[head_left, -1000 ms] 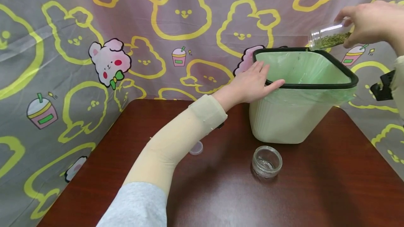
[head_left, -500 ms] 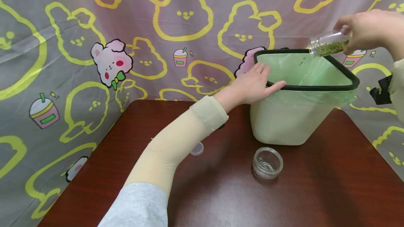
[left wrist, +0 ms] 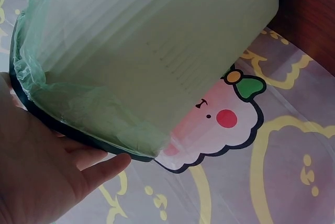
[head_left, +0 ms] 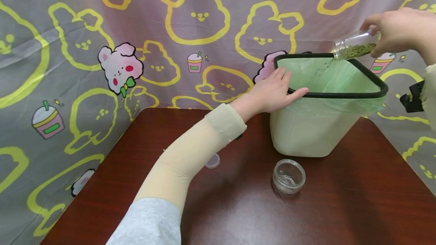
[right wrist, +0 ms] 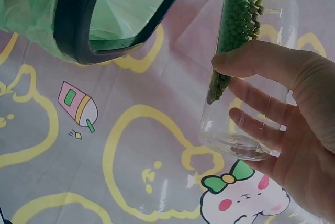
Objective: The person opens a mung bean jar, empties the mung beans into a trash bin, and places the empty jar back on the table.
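Observation:
My right hand (head_left: 400,29) grips a clear jar (right wrist: 282,17), thumb on one side and fingers on the other. The jar is tilted, its mouth over the far rim of the trash bin (head_left: 303,131). Small green beans (right wrist: 243,17) lie along its lower side, and several fall into the bin. A green bag (head_left: 323,71) lines the bin under a black rim (head_left: 344,95). My left hand (head_left: 267,90) rests on the rim's left side with straight fingers; the left wrist view shows this hand (left wrist: 47,166) against the rim too.
On the brown table (head_left: 245,214), an open clear glass jar (head_left: 288,177) stands in front of the bin. A small translucent lid (head_left: 212,161) lies to its left, partly hidden by my left arm. A patterned cloth (head_left: 204,10) hangs behind the table.
My right hand has lowered slightly with the jar, its mouth now over the bin. A stream of beans has begun falling into the bag. The left hand stays on the rim.

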Demonstrator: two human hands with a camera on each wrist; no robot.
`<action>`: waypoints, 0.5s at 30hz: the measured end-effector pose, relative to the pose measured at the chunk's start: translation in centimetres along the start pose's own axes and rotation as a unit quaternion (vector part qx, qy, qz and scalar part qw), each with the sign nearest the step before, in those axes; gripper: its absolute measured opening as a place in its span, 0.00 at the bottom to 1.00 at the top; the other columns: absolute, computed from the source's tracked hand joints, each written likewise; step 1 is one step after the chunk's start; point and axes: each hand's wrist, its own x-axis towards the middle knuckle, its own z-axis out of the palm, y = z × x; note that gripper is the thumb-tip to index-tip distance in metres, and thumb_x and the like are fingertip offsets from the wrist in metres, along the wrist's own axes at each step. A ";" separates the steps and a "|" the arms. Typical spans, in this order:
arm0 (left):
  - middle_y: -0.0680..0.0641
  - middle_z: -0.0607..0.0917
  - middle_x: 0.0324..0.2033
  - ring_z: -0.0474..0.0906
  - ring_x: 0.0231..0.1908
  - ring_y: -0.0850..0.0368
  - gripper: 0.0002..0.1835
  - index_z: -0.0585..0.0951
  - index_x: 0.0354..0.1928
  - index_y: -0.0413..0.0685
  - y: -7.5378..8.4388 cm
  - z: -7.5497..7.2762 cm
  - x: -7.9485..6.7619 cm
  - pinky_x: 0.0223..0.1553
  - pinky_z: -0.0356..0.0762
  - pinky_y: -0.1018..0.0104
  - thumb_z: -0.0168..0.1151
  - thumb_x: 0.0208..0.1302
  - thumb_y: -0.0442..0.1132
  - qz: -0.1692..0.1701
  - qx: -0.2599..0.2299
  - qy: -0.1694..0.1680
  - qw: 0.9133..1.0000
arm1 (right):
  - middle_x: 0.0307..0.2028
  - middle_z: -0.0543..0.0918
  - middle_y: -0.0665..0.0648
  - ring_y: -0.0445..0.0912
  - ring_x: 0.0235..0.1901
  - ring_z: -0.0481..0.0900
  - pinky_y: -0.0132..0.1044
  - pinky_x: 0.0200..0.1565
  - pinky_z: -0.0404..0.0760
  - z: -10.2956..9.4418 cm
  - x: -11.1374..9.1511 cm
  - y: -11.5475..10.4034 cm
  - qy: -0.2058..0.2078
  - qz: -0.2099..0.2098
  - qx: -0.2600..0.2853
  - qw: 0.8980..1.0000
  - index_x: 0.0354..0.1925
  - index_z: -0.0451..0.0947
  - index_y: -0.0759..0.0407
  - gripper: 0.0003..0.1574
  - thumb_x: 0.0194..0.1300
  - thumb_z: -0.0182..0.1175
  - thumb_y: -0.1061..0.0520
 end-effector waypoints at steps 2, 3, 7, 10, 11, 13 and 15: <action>0.55 0.64 0.56 0.58 0.59 0.66 0.40 0.63 0.65 0.51 0.0 0.0 0.0 0.55 0.63 0.73 0.25 0.67 0.73 0.001 -0.001 0.000 1.000 | 0.52 0.70 0.81 0.73 0.43 0.70 0.66 0.42 0.65 0.2 0.2 0.2 0.003 -0.004 0.000 1.000 0.55 0.62 0.71 0.43 0.43 0.72 0.61; 0.55 0.64 0.56 0.59 0.59 0.66 0.40 0.63 0.64 0.51 0.0 0.0 0.0 0.55 0.63 0.73 0.25 0.67 0.73 0.001 -0.001 0.001 1.000 | 0.52 0.70 0.81 0.73 0.42 0.71 0.66 0.42 0.65 0.3 0.2 0.3 0.004 -0.005 0.000 1.000 0.55 0.63 0.71 0.44 0.43 0.72 0.61; 0.55 0.65 0.53 0.60 0.57 0.66 0.38 0.65 0.60 0.51 0.0 0.0 -0.1 0.53 0.64 0.73 0.26 0.68 0.72 0.002 -0.003 0.006 1.000 | 0.52 0.70 0.81 0.68 0.38 0.73 0.64 0.40 0.66 0.3 0.2 0.2 0.001 -0.007 0.000 1.000 0.54 0.63 0.71 0.43 0.42 0.73 0.61; 0.55 0.65 0.51 0.61 0.56 0.65 0.37 0.66 0.58 0.51 0.0 -0.1 -0.1 0.52 0.65 0.72 0.27 0.68 0.72 0.004 -0.003 0.010 1.000 | 0.52 0.69 0.82 0.61 0.31 0.76 0.63 0.41 0.65 0.1 -0.1 -0.2 -0.010 -0.005 0.004 1.000 0.53 0.62 0.72 0.42 0.43 0.72 0.62; 0.55 0.65 0.52 0.61 0.56 0.65 0.37 0.66 0.58 0.51 0.1 -0.1 -0.1 0.53 0.65 0.72 0.27 0.68 0.72 0.003 -0.003 0.010 1.000 | 0.52 0.69 0.82 0.58 0.28 0.76 0.63 0.40 0.66 0.1 -0.2 -0.3 -0.013 -0.003 0.004 1.000 0.53 0.62 0.72 0.42 0.44 0.72 0.62; 0.55 0.65 0.53 0.60 0.57 0.65 0.38 0.66 0.59 0.51 0.1 -0.2 -0.1 0.53 0.65 0.72 0.27 0.68 0.72 0.002 -0.003 0.009 1.000 | 0.52 0.69 0.82 0.59 0.29 0.76 0.64 0.42 0.65 0.0 -0.3 -0.5 -0.015 -0.002 0.003 1.000 0.53 0.61 0.73 0.41 0.44 0.71 0.63; 0.55 0.65 0.53 0.60 0.58 0.65 0.38 0.66 0.60 0.51 0.1 -0.1 -0.1 0.54 0.65 0.71 0.27 0.68 0.73 0.002 -0.004 0.008 1.000 | 0.51 0.69 0.82 0.66 0.34 0.75 0.66 0.44 0.64 -0.1 -0.4 -0.6 -0.005 0.002 0.002 1.000 0.54 0.61 0.73 0.42 0.44 0.71 0.63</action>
